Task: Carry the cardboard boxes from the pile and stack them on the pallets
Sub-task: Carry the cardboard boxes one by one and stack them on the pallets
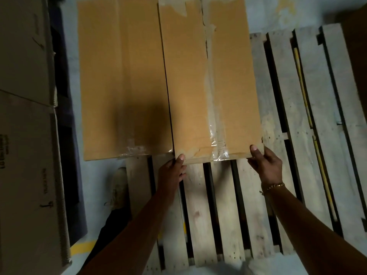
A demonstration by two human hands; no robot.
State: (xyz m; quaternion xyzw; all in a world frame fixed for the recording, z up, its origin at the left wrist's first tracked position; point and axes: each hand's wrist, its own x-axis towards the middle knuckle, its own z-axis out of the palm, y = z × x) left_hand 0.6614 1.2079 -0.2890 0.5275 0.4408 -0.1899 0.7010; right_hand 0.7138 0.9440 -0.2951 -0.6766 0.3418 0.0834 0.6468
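Note:
Two long brown cardboard boxes lie side by side over the wooden pallet (pixel 200 211). The right box (pixel 190 80), with clear tape along its top seam, is held at its near end. My left hand (pixel 172 173) grips its near left corner, thumb on top. At the near right corner my right hand (pixel 266 165) grips the edge, thumb on top, a gold bracelet on the wrist. The left box (pixel 123 80) lies flat beside it, its near end overhanging the pallet's left side.
Tall grey cardboard cartons (pixel 25 135) stand along the left. My shoe (pixel 119 187) is on the floor by the pallet's left edge. A second pallet section (pixel 325 120) with dark gaps stretches to the right. A yellow floor line (pixel 81 249) shows at lower left.

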